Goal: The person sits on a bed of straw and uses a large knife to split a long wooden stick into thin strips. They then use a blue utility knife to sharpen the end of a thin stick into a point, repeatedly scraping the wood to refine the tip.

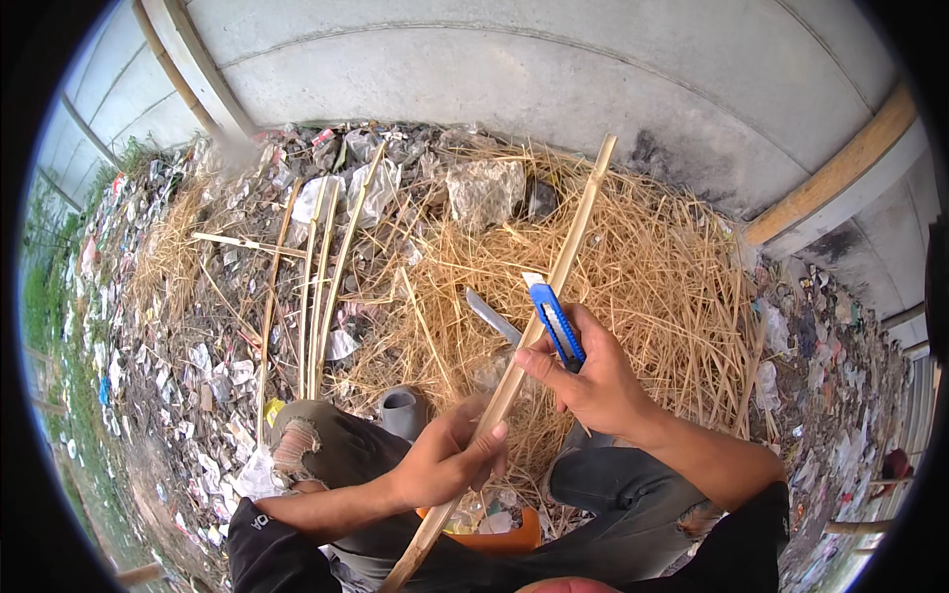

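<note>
Bamboo strip (576, 232): slants from my lap through my left grip, past my right thumb, its far end out over the straw (672, 296).
Left hand (453, 455): closed around the strip's lower part, thumb on top.
Right hand (593, 381): clasping the blue cutter (560, 326), thumb at the strip's edge.
Cutter blade: pointing away from me, just beside the strip.
</note>
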A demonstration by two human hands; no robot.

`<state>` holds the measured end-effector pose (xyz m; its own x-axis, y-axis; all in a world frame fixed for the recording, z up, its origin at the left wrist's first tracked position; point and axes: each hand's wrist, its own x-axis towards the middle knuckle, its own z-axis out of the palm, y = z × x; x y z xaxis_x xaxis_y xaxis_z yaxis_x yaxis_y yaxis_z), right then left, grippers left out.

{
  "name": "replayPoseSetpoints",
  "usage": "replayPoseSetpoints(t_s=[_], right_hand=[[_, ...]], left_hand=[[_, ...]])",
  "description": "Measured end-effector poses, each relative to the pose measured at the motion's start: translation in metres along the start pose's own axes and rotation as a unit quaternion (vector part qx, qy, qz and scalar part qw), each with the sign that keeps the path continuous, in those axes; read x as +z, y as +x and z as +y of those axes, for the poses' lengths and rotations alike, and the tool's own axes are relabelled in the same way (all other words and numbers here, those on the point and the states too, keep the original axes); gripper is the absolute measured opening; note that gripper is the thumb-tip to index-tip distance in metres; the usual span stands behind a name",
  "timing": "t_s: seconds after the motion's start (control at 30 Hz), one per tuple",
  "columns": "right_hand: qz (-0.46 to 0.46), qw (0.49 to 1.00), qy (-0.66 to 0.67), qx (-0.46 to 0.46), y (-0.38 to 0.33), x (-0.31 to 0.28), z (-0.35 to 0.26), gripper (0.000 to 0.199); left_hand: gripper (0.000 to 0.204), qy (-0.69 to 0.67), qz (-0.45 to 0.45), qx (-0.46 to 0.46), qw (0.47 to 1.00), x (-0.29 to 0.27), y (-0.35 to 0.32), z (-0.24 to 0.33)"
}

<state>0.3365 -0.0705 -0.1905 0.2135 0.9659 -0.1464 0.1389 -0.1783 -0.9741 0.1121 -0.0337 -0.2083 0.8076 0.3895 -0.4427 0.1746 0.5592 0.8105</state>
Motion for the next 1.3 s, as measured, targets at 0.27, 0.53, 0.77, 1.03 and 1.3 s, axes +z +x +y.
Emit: replayPoseSetpoints(t_s=[0.27,0.53,0.77,1.03,1.3], right_hand=[[-0.021,0.996,0.046,0.076,-0.007,-0.01,0.042,0.052],[-0.045,0.986,0.134,0.084,-0.054,0.022,0.016,0.031],[0.129,0.984,0.119,-0.041,-0.054,0.001,-0.003,0.023],[0.349,0.923,0.122,-0.101,-0.05,-0.054,0.003,0.027],[0.343,0.922,0.105,-0.147,-0.052,-0.061,-0.002,0.034]], left_hand=[[0.044,0.147,0.046,0.023,0.988,-0.003,-0.028,-0.003],[0.043,0.091,0.003,0.055,0.994,0.006,-0.048,-0.023],[0.043,0.098,-0.065,0.178,0.977,0.019,-0.048,-0.048],[0.052,0.169,-0.183,0.179,0.952,0.021,-0.044,-0.066],[0.043,0.162,-0.143,0.1,0.971,0.032,-0.049,-0.053]])
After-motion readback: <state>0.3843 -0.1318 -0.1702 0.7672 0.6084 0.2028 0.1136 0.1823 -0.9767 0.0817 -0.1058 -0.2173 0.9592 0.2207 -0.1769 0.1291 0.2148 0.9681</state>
